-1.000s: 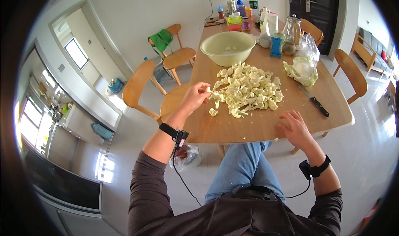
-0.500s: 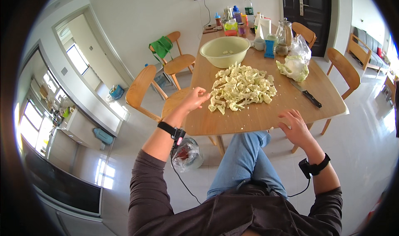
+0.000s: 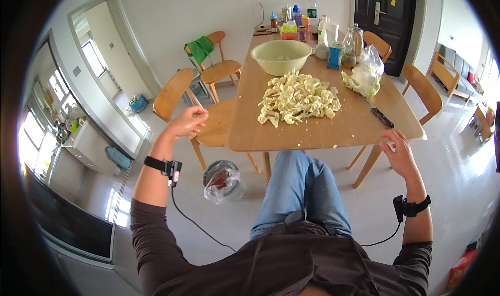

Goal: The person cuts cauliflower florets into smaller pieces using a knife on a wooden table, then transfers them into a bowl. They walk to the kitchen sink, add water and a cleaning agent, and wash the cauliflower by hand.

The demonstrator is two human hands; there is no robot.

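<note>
My left hand (image 3: 187,122) hangs in the air left of the wooden table (image 3: 245,134), fingers loosely bent and holding nothing. Off the table's near right corner, my right hand (image 3: 399,153) is raised and empty, its fingers apart. A heap of cut cauliflower florets (image 3: 299,99) lies on the tabletop between them. Nearest to my right hand is a black-handled knife (image 3: 383,118), lying flat. Behind the knife sits a larger piece of cauliflower (image 3: 363,81) with pale leaves. Beyond the heap stands a pale green bowl (image 3: 281,57), its inside hidden from about halfway down.
Wooden chairs stand along both table sides, one (image 3: 174,95) beside my left hand, another (image 3: 424,95) at right. A bin lined with a clear bag (image 3: 223,184) is on the floor. Bottles, a glass pitcher (image 3: 353,42) and a blue packet (image 3: 334,57) crowd the table's far end.
Both hands have moved outward, away from the florets: the left one to the left, the right one to the right. My body has shifted back slightly from the table. The florets look unchanged.
</note>
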